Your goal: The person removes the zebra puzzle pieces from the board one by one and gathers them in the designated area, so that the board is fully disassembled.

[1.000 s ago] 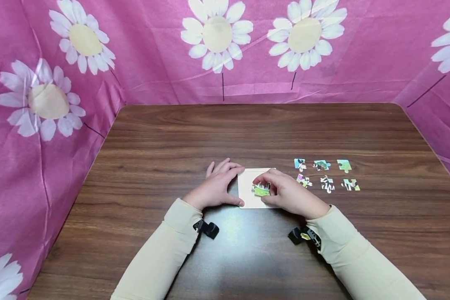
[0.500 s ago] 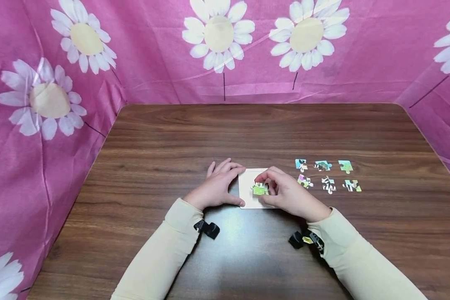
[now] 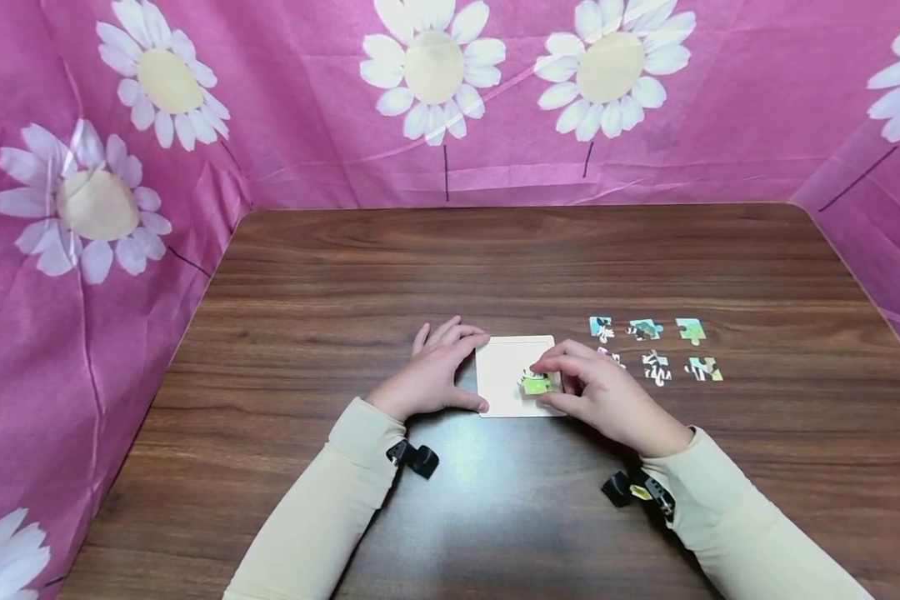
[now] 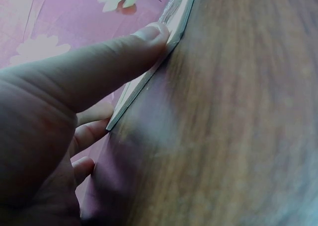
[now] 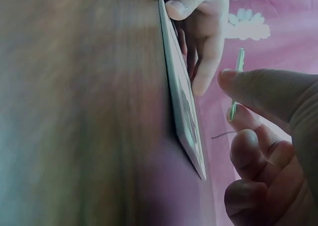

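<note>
A pale, square puzzle board (image 3: 501, 371) with a raised rim lies flat on the table. My left hand (image 3: 437, 372) rests at its left side, fingers spread, thumb at the near corner and index finger at the far corner. The left wrist view shows the straight thumb (image 4: 144, 39) touching the rim. Above the right half of the board, my right hand (image 3: 611, 396) pinches a green-and-white puzzle piece (image 3: 536, 385) between thumb and fingertips. In the right wrist view this puzzle piece (image 5: 233, 109) appears edge-on, apart from the board (image 5: 181, 94).
Several loose puzzle pieces (image 3: 645, 331) lie in two rows right of the board, one partly hidden by my right hand. The brown wooden table (image 3: 307, 283) extends around them. A pink cloth (image 3: 300, 100) with daisies hangs behind and at both sides.
My right hand has moved a little to the right with the puzzle piece, uncovering more of the board's far edge. My left hand stays in place.
</note>
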Demonstrator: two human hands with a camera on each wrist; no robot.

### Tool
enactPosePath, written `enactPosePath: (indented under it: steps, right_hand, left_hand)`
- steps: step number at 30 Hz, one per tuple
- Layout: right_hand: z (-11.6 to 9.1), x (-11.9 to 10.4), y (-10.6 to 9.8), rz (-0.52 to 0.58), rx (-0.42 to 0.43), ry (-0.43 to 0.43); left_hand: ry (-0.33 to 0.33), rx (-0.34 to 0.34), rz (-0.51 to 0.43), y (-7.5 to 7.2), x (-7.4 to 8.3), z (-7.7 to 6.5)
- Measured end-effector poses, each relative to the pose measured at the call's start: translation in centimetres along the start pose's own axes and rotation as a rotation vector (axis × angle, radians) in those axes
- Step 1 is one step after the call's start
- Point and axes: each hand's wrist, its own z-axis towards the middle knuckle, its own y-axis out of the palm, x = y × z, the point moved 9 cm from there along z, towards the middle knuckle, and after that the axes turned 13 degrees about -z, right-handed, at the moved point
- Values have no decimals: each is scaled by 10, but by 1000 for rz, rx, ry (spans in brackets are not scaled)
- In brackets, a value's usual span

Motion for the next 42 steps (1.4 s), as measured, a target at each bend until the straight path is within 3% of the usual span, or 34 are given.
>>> enactPosePath:
  steps: [14, 25, 42]
  right_hand:
    - [-29, 14, -21, -1, 66, 30]
    - [-51, 30, -34, -119, 50, 93]
    - [-82, 47, -54, -99, 117, 122]
  left_hand:
    - [-9, 9, 0, -1, -2, -1]
    - [1, 13, 0, -1, -1, -1]
    - [8, 13, -1, 0, 1, 1]
